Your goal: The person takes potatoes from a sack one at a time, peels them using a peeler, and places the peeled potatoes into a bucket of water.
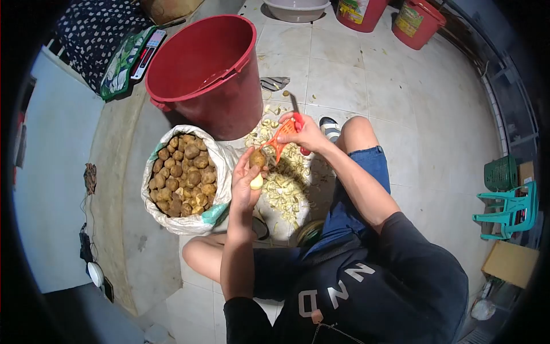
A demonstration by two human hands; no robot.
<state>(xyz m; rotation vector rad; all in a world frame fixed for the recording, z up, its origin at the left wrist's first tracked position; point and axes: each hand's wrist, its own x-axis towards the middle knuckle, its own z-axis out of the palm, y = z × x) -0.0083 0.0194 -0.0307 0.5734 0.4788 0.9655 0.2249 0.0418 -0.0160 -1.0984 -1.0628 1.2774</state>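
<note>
My left hand holds a potato with brown skin on its upper part and pale, peeled flesh at its lower end. My right hand grips an orange peeler, whose head is close to the top of the potato. A knife with a dark blade and a red handle is also in my right hand, its blade pointing away from me. Beneath my hands, many peelings lie scattered on the floor.
An open white sack of potatoes stands left of my hands. Behind it is a large red tub. A pale basin and two red buckets stand farther back. Green stools are at the right.
</note>
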